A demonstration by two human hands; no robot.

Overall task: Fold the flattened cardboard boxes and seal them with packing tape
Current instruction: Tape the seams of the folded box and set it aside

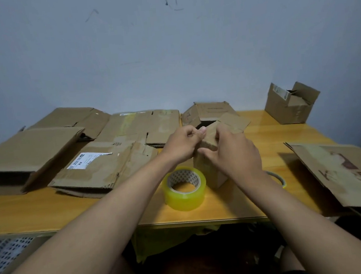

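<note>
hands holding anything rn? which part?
Both hands grip the small cardboard box at its top: left hand pinches a top flap from the left, right hand curls over the top and right side.

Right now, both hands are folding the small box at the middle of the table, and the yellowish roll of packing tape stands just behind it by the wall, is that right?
Not quite. In the head view the left hand and right hand do work on the small box, but the roll of packing tape lies in front of it, toward the table's near edge, not behind it by the wall.
</note>
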